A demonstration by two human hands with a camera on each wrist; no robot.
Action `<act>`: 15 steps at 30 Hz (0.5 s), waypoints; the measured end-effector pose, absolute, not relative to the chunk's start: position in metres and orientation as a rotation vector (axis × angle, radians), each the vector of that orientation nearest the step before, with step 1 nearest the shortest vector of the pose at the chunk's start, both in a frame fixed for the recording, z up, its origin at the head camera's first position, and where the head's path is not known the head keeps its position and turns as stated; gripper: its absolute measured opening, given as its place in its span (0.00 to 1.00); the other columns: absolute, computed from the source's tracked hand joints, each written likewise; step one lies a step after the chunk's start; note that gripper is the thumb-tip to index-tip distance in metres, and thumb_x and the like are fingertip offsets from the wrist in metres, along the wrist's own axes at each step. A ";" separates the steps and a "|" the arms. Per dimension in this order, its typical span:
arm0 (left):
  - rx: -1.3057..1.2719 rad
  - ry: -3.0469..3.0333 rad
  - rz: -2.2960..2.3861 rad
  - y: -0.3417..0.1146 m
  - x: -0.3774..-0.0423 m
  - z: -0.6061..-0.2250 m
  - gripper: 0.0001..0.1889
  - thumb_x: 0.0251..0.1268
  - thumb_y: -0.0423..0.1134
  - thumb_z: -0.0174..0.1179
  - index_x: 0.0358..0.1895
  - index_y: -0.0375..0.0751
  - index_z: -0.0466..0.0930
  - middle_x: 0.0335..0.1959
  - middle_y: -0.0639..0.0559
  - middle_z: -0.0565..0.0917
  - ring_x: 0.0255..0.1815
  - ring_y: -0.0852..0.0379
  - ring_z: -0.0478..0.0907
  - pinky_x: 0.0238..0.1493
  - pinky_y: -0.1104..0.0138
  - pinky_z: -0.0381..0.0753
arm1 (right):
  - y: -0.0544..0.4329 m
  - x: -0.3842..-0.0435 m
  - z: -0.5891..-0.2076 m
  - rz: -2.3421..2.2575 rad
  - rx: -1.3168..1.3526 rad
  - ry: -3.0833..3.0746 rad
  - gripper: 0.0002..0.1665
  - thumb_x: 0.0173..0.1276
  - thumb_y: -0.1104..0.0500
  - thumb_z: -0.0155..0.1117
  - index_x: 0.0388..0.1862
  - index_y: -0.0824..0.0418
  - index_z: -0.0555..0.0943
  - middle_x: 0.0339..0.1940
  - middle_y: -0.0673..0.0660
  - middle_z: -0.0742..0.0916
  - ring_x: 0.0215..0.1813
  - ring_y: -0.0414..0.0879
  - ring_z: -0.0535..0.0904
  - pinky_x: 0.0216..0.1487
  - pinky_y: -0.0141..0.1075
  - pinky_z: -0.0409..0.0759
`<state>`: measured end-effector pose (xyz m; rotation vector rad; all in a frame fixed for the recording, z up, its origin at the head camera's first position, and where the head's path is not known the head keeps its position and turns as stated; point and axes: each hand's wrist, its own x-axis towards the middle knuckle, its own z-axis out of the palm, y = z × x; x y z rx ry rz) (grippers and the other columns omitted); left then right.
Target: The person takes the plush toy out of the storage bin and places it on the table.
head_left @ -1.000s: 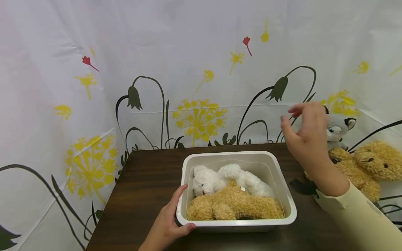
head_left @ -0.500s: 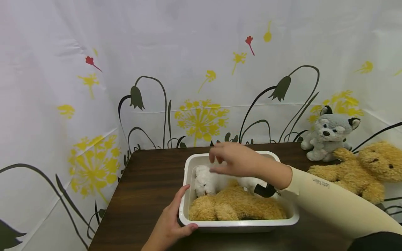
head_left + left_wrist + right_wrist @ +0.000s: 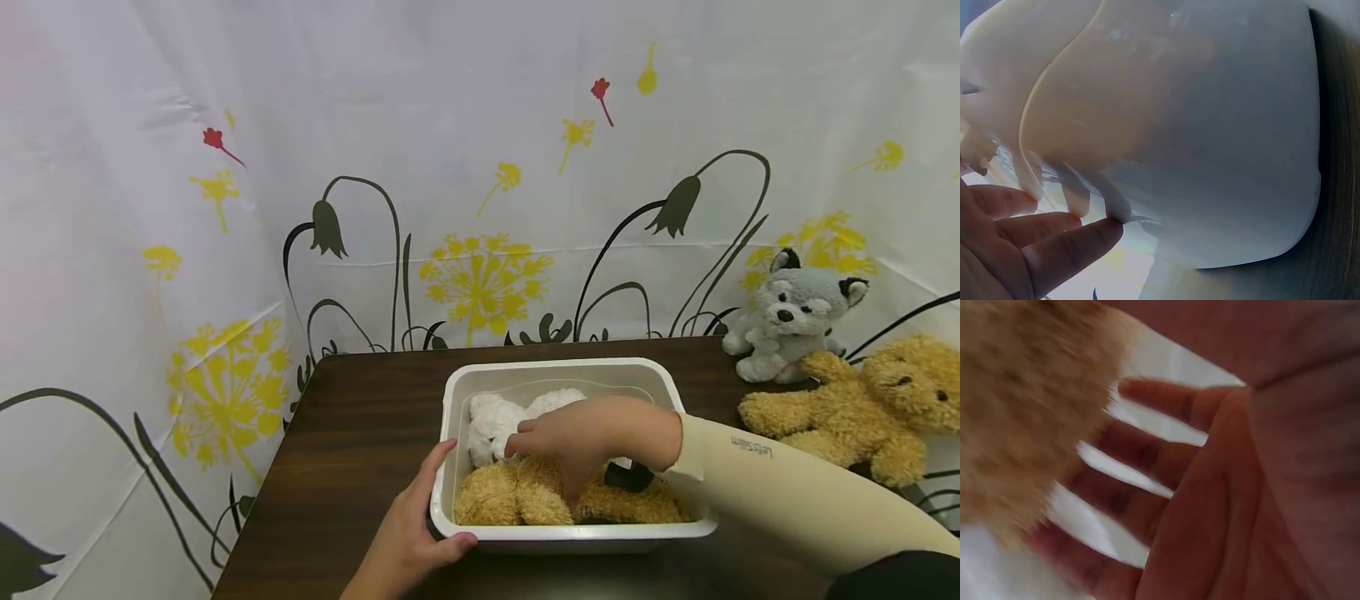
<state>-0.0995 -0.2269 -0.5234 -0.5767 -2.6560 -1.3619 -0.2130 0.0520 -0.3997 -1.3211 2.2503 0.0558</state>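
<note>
A white plastic tub [image 3: 573, 534] stands on the dark table, holding a white teddy bear [image 3: 489, 417] at the back and a tan teddy bear [image 3: 487, 496] along the front. My left hand [image 3: 408, 529] holds the tub's front left corner, thumb at the front rim and fingers along the left side. In the left wrist view those fingertips [image 3: 1110, 226] touch the outer wall. My right hand [image 3: 585, 437] is down inside the tub over the tan bear, thumb on its near side. The right wrist view shows spread fingers [image 3: 1147, 453] reaching to the tan fur [image 3: 1029, 412], palm apart from it.
To the right of the tub, a grey husky plush [image 3: 795, 321] sits at the back of the table [image 3: 360, 442]. Another tan teddy bear [image 3: 847, 408] lies in front of it. A white curtain [image 3: 480, 125] with printed flowers hangs behind the table.
My right hand has swung left from near the husky plush, over the tub, and lowered onto the tan bear in it. The left hand stays at the tub's corner.
</note>
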 end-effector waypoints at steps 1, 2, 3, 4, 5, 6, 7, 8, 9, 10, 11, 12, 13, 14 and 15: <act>-0.580 -2.650 -1.358 -0.227 -0.099 -0.524 0.57 0.60 0.59 0.78 0.89 0.58 0.54 0.74 0.41 0.79 0.61 0.53 0.84 0.49 0.65 0.88 | 0.051 -0.211 -0.402 0.101 -1.327 2.244 0.55 0.55 0.49 0.91 0.79 0.42 0.70 0.68 0.44 0.81 0.58 0.36 0.80 0.62 0.37 0.83; -0.589 -2.640 -1.358 -0.227 -0.099 -0.525 0.57 0.60 0.59 0.78 0.89 0.58 0.54 0.74 0.40 0.79 0.61 0.54 0.84 0.50 0.65 0.88 | 0.050 -0.209 -0.405 0.147 -1.333 2.243 0.57 0.54 0.47 0.92 0.79 0.41 0.70 0.67 0.43 0.81 0.58 0.36 0.79 0.62 0.37 0.83; -0.594 -2.635 -1.351 -0.226 -0.099 -0.527 0.57 0.60 0.59 0.78 0.89 0.57 0.54 0.74 0.40 0.79 0.61 0.55 0.84 0.50 0.65 0.88 | 0.050 -0.206 -0.409 0.195 -1.344 2.249 0.58 0.53 0.45 0.92 0.79 0.41 0.69 0.66 0.42 0.81 0.57 0.37 0.79 0.61 0.38 0.83; -0.598 -2.632 -1.347 -0.226 -0.098 -0.528 0.56 0.60 0.60 0.78 0.89 0.56 0.55 0.74 0.40 0.80 0.61 0.56 0.84 0.50 0.65 0.87 | 0.048 -0.204 -0.413 0.255 -1.359 2.257 0.58 0.52 0.44 0.92 0.79 0.40 0.68 0.65 0.42 0.80 0.57 0.37 0.78 0.61 0.39 0.83; -0.603 -2.628 -1.346 -0.226 -0.098 -0.529 0.56 0.61 0.60 0.78 0.89 0.56 0.55 0.74 0.40 0.80 0.60 0.57 0.84 0.50 0.65 0.87 | 0.047 -0.201 -0.417 0.325 -1.383 2.270 0.59 0.51 0.40 0.92 0.79 0.40 0.68 0.64 0.41 0.80 0.59 0.38 0.77 0.62 0.40 0.82; -0.610 -2.624 -1.344 -0.226 -0.097 -0.529 0.56 0.61 0.61 0.78 0.89 0.55 0.55 0.73 0.40 0.80 0.60 0.58 0.84 0.50 0.65 0.87 | 0.046 -0.198 -0.420 0.401 -1.405 2.287 0.59 0.50 0.37 0.91 0.78 0.40 0.68 0.63 0.41 0.80 0.59 0.38 0.77 0.61 0.42 0.83; -0.611 -2.622 -1.343 -0.226 -0.097 -0.530 0.56 0.61 0.61 0.78 0.89 0.54 0.56 0.73 0.40 0.80 0.60 0.59 0.84 0.50 0.65 0.87 | 0.045 -0.194 -0.424 0.472 -1.428 2.308 0.60 0.49 0.35 0.90 0.78 0.40 0.69 0.63 0.41 0.81 0.60 0.39 0.77 0.60 0.43 0.83; -0.610 -2.618 -1.345 -0.226 -0.097 -0.530 0.56 0.60 0.62 0.78 0.88 0.54 0.56 0.72 0.40 0.80 0.60 0.59 0.84 0.50 0.65 0.87 | 0.043 -0.191 -0.426 0.534 -1.445 2.333 0.59 0.49 0.33 0.90 0.77 0.40 0.69 0.62 0.41 0.82 0.60 0.40 0.77 0.59 0.45 0.83; -0.604 -2.617 -1.342 -0.226 -0.097 -0.530 0.56 0.60 0.62 0.77 0.88 0.54 0.57 0.72 0.40 0.81 0.60 0.59 0.84 0.50 0.65 0.87 | 0.041 -0.188 -0.429 0.583 -1.460 2.357 0.59 0.48 0.32 0.90 0.76 0.41 0.70 0.61 0.41 0.82 0.60 0.40 0.77 0.57 0.46 0.83; -0.600 -2.615 -1.341 -0.226 -0.097 -0.529 0.56 0.60 0.63 0.77 0.88 0.54 0.57 0.71 0.40 0.81 0.60 0.59 0.84 0.50 0.65 0.87 | 0.040 -0.186 -0.430 0.626 -1.475 2.380 0.58 0.47 0.32 0.90 0.74 0.41 0.71 0.60 0.42 0.83 0.60 0.40 0.78 0.56 0.47 0.84; -0.595 -2.613 -1.342 -0.226 -0.098 -0.529 0.56 0.60 0.63 0.77 0.88 0.54 0.57 0.71 0.40 0.81 0.60 0.59 0.84 0.50 0.65 0.87 | 0.039 -0.184 -0.431 0.658 -1.487 2.404 0.57 0.47 0.32 0.90 0.72 0.42 0.72 0.59 0.42 0.84 0.59 0.41 0.78 0.55 0.47 0.84; -0.592 -2.611 -1.336 -0.226 -0.099 -0.528 0.56 0.60 0.64 0.77 0.88 0.54 0.57 0.71 0.40 0.81 0.60 0.58 0.84 0.50 0.65 0.87 | 0.037 -0.182 -0.431 0.678 -1.496 2.423 0.55 0.46 0.33 0.91 0.71 0.43 0.73 0.59 0.42 0.85 0.59 0.41 0.79 0.54 0.47 0.85; -0.588 -2.610 -1.335 -0.226 -0.099 -0.527 0.56 0.60 0.64 0.77 0.88 0.54 0.57 0.72 0.40 0.81 0.60 0.58 0.84 0.50 0.65 0.88 | 0.037 -0.181 -0.430 0.684 -1.498 2.439 0.55 0.46 0.34 0.92 0.70 0.43 0.74 0.58 0.42 0.85 0.59 0.41 0.79 0.54 0.48 0.85; -0.587 -2.610 -1.336 -0.226 -0.100 -0.527 0.55 0.61 0.64 0.76 0.88 0.54 0.57 0.72 0.40 0.80 0.60 0.57 0.84 0.49 0.65 0.88 | 0.036 -0.180 -0.430 0.683 -1.496 2.449 0.54 0.46 0.35 0.92 0.69 0.43 0.74 0.58 0.42 0.86 0.58 0.41 0.80 0.54 0.47 0.85; -0.587 -2.611 -1.336 -0.226 -0.101 -0.526 0.55 0.61 0.63 0.76 0.88 0.55 0.57 0.73 0.40 0.80 0.60 0.57 0.84 0.49 0.65 0.88 | 0.036 -0.180 -0.428 0.676 -1.495 2.452 0.53 0.46 0.35 0.92 0.68 0.43 0.74 0.57 0.42 0.86 0.58 0.41 0.80 0.54 0.47 0.86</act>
